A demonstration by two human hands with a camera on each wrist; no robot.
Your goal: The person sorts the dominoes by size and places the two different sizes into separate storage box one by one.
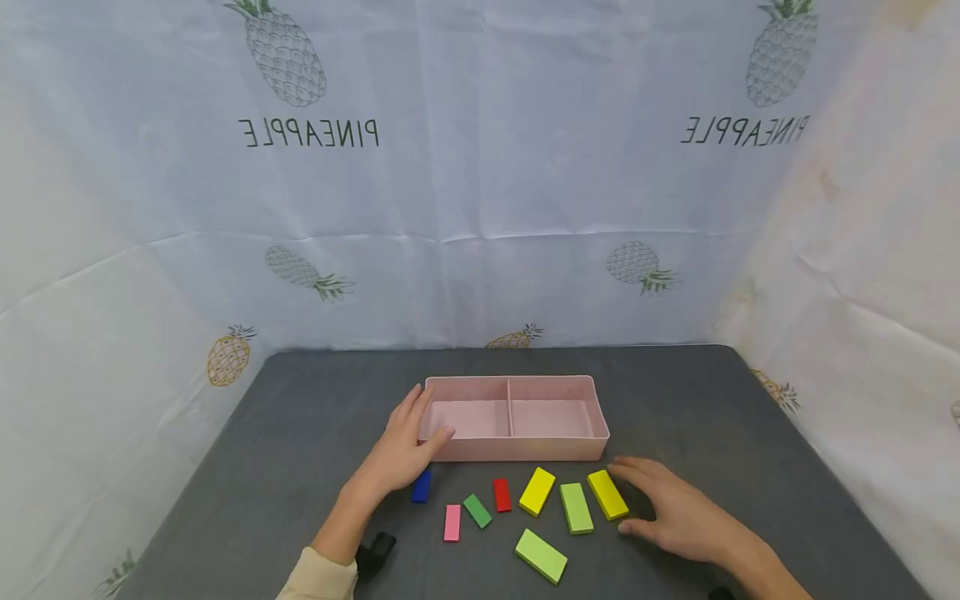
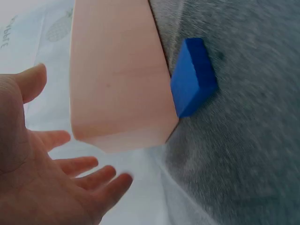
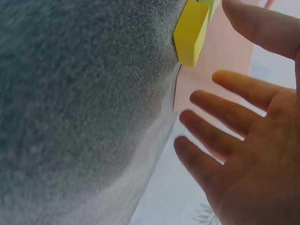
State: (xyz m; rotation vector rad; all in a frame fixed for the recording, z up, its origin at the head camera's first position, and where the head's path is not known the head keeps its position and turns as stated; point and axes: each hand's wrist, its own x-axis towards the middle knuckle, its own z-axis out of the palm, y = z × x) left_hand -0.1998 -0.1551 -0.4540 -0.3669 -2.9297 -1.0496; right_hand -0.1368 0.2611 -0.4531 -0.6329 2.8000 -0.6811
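Pink box: on the desk.
Left hand: fingers spread at the box's left end; contact unclear.
Right hand: fingers and thumb apart beside the rightmost yellow block, front-right of the box.
Pinch: probably best across long sides, clear of the lime block.
Partly covered in head view: blue block, front-left of the box.

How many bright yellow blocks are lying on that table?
2: one yellow block beside the right hand, the other yellow block between the red block and a lime-green block, near the pink box.
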